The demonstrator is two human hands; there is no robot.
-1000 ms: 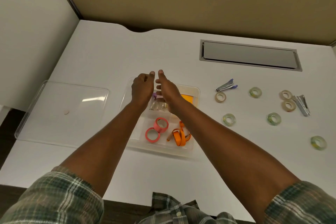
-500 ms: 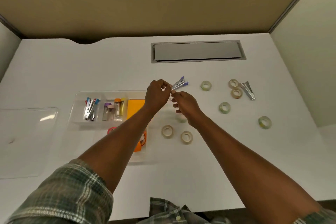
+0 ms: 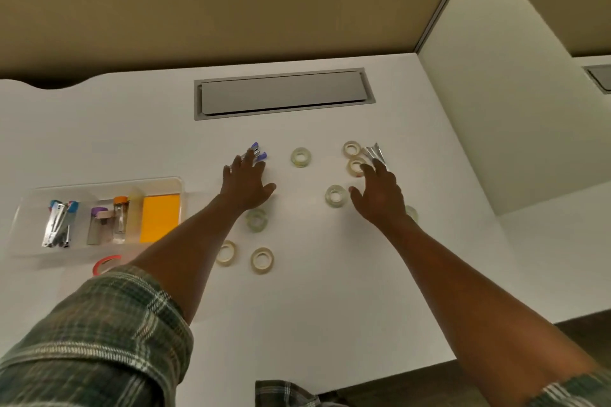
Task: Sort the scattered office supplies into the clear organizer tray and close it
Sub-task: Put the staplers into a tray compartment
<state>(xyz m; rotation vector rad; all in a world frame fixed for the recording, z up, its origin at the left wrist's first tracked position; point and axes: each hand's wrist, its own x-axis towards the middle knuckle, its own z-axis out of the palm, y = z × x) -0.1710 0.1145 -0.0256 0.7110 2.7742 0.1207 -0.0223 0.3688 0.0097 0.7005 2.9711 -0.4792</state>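
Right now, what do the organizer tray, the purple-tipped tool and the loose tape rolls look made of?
Organizer tray: probably clear glossy plastic; the white desk shows through its walls.
Purple-tipped tool: shiny metal body, judging by the silver glint; the purple tips look like plastic.
Tape rolls, e.g.: translucent glossy film wound in a ring, pale green or tan in tint; core material too small to tell.

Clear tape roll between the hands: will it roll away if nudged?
Probably not: the tape roll lies flat on the desk, so it should slide rather than roll. Small and hollow, it is likely light. Its glossy side may slip when pinched.
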